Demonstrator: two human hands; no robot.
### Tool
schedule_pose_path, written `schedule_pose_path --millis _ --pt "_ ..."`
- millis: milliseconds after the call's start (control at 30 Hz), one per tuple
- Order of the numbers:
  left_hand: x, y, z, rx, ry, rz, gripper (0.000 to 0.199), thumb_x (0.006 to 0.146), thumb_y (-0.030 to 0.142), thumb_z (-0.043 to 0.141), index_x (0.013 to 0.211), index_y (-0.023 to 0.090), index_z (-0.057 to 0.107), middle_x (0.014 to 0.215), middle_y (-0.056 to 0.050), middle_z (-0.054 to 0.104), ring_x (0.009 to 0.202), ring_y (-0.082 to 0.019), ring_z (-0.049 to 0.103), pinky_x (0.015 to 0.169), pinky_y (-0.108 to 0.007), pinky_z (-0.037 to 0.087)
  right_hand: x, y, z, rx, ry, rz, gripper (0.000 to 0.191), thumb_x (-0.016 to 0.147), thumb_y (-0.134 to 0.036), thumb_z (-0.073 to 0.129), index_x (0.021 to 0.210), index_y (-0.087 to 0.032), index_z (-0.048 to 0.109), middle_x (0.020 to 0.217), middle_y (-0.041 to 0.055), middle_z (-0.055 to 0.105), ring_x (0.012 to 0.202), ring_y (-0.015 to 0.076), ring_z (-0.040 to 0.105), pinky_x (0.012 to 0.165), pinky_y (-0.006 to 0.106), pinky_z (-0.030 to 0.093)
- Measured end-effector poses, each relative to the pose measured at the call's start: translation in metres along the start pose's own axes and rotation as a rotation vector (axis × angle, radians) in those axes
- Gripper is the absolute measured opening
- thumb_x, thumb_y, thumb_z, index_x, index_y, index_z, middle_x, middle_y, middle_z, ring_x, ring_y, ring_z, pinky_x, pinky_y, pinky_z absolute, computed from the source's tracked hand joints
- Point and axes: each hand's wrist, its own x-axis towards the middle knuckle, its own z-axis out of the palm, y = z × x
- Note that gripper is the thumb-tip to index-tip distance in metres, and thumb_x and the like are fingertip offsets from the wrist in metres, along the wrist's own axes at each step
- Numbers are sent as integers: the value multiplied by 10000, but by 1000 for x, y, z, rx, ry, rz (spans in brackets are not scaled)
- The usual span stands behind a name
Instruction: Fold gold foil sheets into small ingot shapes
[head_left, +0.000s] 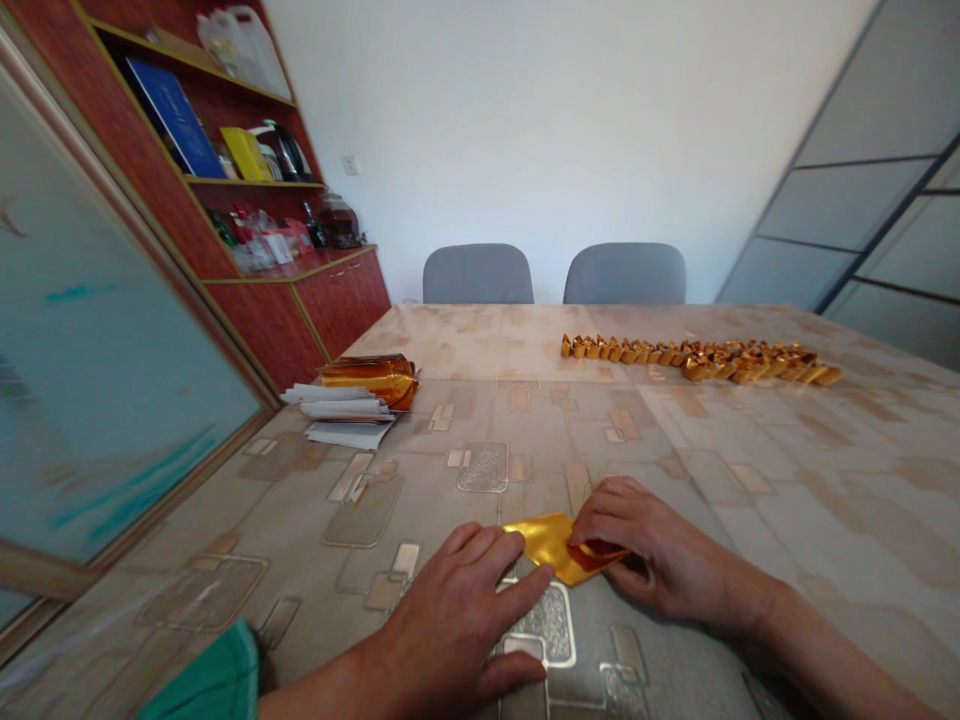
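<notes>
A folded piece of gold foil paper (pixel 559 547) with a red-orange inner side lies on the patterned tablecloth (pixel 420 470), close to me. My right hand (pixel 645 540) grips its right end between the fingers and thumb. My left hand (pixel 454 625) lies flat on the cloth with its fingers apart, and the fingertips touch the foil's lower left edge. A green sleeve (pixel 206 685) shows at the bottom left, near my left forearm.
A long row of small folded gold pieces (pixel 697 360) lies across the far side of the table. To the left are a bundle of gold foil sheets (pixel 371 380) and a stack of white papers (pixel 341 415). A red wooden cabinet (pixel 300 310) and two grey chairs (pixel 551 275) stand beyond.
</notes>
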Motion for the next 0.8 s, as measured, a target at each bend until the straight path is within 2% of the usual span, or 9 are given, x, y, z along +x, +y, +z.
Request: schedule_pose_path --millis 200,367,433,567,667,800 --pt "1 2 1 -55 -12 4 610 882 591 644 1378 255 531 1308 -112 577 1189 -322 510 1044 -510 400 -17 -3 -1 52 49 7 194 894 -90 519 1018 -224 583 1042 45 663 980 207 578 919 376 416" --pt "3 5 1 -44 -26 12 649 856 569 689 1375 215 528 1358 -146 563 1233 -338 501 1057 -536 408 -2 -13 -4 -31 -54 25 267 975 -304 538 1222 -213 586 1024 63 631 949 228 548 927 407 382" --pt "2 6 2 -38 -20 6 689 833 576 713 1388 217 519 1352 -141 570 1239 -337 500 1061 -529 416 9 -14 0 -97 -63 44 279 1008 -307 490 1253 -222 590 970 49 621 910 219 541 899 392 376" --pt "-1 5 7 -25 -5 29 721 835 613 685 1411 219 503 1343 -154 571 1230 -348 507 1032 -527 447 18 -13 10 -192 -39 63 272 989 -331 540 1231 -240 628 943 47 604 908 229 525 867 381 366" --pt "-2 5 10 -4 23 58 703 831 639 668 1378 217 535 1328 -172 576 1209 -376 520 992 -553 464 11 -10 11 -181 -34 81 292 990 -323 546 1254 -225 623 959 57 610 920 235 528 879 389 375" --pt "-1 8 11 -5 35 54 692 834 634 666 1351 187 551 1294 -179 599 1165 -385 538 970 -573 466 -6 -4 0 -99 -27 115 287 1000 -269 511 1265 -224 612 1034 75 634 973 237 548 900 393 403"
